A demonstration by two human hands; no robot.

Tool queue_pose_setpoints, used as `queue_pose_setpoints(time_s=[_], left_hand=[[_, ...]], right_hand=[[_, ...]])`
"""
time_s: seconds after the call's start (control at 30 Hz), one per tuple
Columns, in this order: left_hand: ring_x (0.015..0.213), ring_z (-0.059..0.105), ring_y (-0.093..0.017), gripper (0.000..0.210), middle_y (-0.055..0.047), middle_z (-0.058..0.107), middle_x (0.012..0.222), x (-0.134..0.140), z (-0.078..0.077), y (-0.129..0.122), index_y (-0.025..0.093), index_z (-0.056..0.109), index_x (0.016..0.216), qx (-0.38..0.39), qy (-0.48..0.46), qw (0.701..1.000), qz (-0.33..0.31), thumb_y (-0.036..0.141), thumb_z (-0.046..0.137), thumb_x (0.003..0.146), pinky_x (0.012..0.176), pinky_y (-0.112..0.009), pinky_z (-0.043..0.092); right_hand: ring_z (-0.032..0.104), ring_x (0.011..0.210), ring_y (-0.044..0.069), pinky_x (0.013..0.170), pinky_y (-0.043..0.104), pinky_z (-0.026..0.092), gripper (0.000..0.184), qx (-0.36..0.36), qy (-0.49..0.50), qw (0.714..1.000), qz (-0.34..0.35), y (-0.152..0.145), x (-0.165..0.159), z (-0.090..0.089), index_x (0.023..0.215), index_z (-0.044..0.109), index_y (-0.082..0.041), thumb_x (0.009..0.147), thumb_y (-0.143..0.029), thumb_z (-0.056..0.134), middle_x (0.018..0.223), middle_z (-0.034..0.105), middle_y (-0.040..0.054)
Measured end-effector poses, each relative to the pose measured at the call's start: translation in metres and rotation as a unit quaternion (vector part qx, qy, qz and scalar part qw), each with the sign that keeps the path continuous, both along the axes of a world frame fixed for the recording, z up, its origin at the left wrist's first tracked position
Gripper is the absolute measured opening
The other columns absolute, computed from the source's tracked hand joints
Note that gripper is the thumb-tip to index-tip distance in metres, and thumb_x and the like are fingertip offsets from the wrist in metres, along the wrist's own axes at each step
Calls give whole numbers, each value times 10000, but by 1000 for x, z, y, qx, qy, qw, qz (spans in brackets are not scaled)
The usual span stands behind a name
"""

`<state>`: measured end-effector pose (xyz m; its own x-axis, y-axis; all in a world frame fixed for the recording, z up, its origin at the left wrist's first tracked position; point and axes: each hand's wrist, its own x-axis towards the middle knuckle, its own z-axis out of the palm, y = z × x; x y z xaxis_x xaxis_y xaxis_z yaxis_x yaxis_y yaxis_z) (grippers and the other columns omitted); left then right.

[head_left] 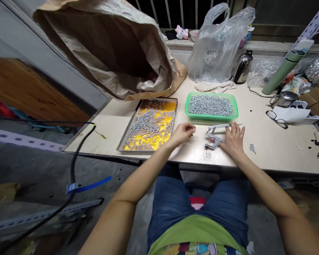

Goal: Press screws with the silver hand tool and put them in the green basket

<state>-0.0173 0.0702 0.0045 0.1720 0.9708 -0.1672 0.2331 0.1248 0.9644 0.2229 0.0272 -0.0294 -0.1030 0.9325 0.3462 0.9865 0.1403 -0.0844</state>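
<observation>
Left hand: the left hand (184, 132) is over the tabletop (257, 138), just right of the tray, fingers curled in with the tips close together; whether they pinch a small piece cannot be told.
Right hand: the right hand (234, 138) is partly closed, fingers and thumb around the plier-like metal tool (214, 138).
Metal tool: in front of the green basket, between the hands, spring and red part visible; contact with the tabletop is unclear.
Shallow tray (134, 152): left of the left hand, yellow-bottomed, strewn with small screws (149, 122).
Green basket (202, 117): beyond the hands, filled with similar screws.
Paper sack (179, 72): gaping open behind the tray.
Plastic bag (215, 49): behind the basket, beside a steel kettle (243, 67).
Eyeglasses (277, 119): right of the basket.
</observation>
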Motion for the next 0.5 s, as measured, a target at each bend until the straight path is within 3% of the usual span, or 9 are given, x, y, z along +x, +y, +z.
queue_pose_setpoints(time_s=[0.1, 0.17, 0.3, 0.5], left_hand=[[542, 513, -85, 124, 6, 577, 616, 36, -19, -24, 131, 602, 712, -48, -94, 994, -10, 170, 717, 690, 570, -238, 413], [537, 519, -81, 194, 28, 567, 599, 48, -25, -30, 140, 595, 784, -59, -132, 989, 6, 153, 744, 662, 571, -230, 409], [544, 539, -80, 501, 68, 566, 589, 49, -24, -31, 157, 515, 1086, -66, -149, 986, 22, 63, 732, 644, 586, -219, 412], [534, 547, -87, 760, 75, 574, 592, 48, -21, -24, 150, 388, 1295, -72, -127, 988, -44, 70, 760, 637, 568, -219, 394]], right_hand=[[236, 1383, 394, 1108, 686, 82, 725, 21, -17, 1000, -2, -3, -2, 3, 1268, 503, -43, 834, -619, 427, 1430, 395, 269], [205, 1400, 390, 1110, 689, 60, 696, 27, -22, 999, -12, -4, -3, 4, 1301, 467, -44, 850, -573, 423, 1453, 370, 265], [170, 1417, 387, 1109, 696, 36, 674, 27, -24, 999, -24, -4, -5, 3, 1326, 431, -27, 868, -522, 402, 1473, 337, 271], [132, 1432, 383, 1108, 700, 19, 676, 25, -26, 999, -14, -5, -8, 4, 1346, 408, -39, 864, -514, 408, 1504, 288, 262]])
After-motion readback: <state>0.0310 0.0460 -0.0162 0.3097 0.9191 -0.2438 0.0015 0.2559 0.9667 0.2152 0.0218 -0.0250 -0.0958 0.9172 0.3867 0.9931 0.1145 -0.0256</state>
